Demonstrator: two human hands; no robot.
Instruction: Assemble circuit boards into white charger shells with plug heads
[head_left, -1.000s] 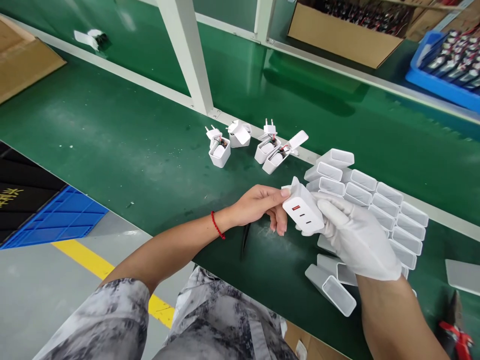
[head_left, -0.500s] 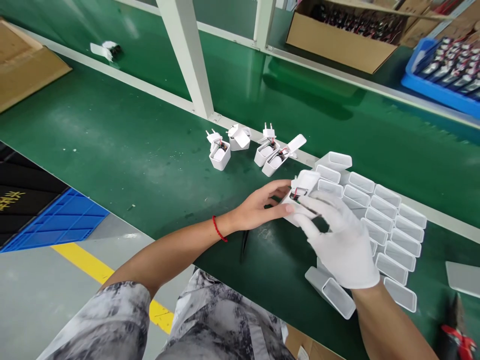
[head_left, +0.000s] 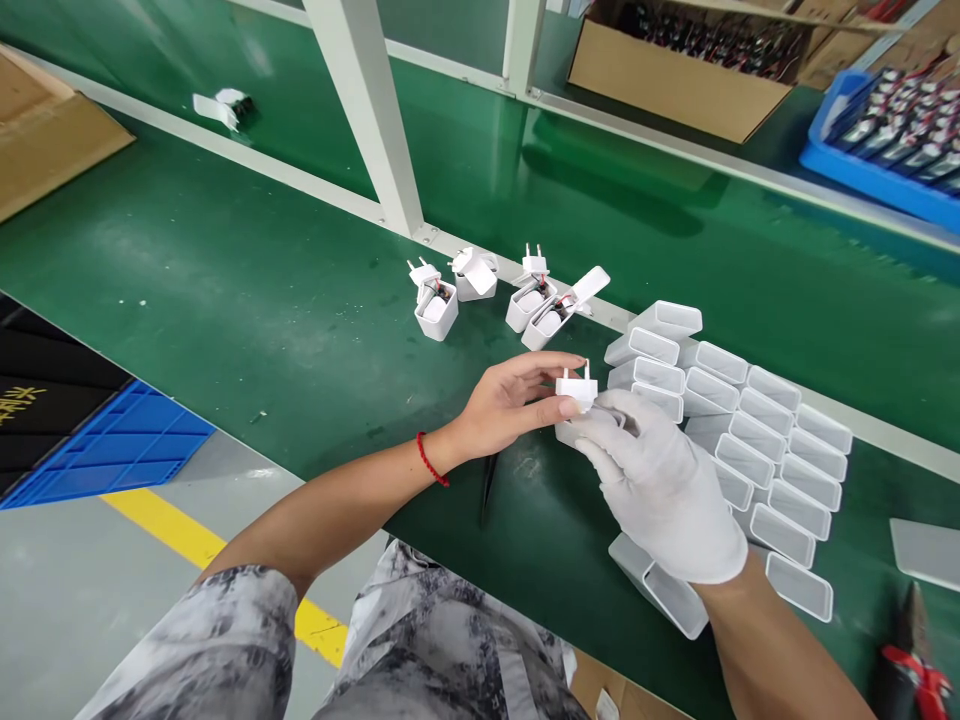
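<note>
My left hand (head_left: 504,405), bare with a red cord at the wrist, closes its thumb and fingers around a white plug charger (head_left: 576,393). Two pins stick up from the charger's top piece. From the other side my right hand (head_left: 660,485), in a white glove, grips its open-topped white case (head_left: 568,432); the fingers hide most of that case and whatever is inside. Beyond my hands stand several similar white units, among them one case (head_left: 437,318) with wires and a pinned plug piece showing. Rows of hollow white cases (head_left: 754,440) lie by my right hand.
Pliers with red handles (head_left: 911,650) lie at the right, near a flat white piece (head_left: 928,550). A thin black tool (head_left: 489,485) is below my left wrist. A white post (head_left: 367,110) rises behind; a cardboard box (head_left: 675,85) and blue tray (head_left: 870,165) stand beyond.
The charger's top piece has turned, so its pins now point up and the wires inside no longer show. My gloved fingers have moved slightly left and curled closer around the case.
</note>
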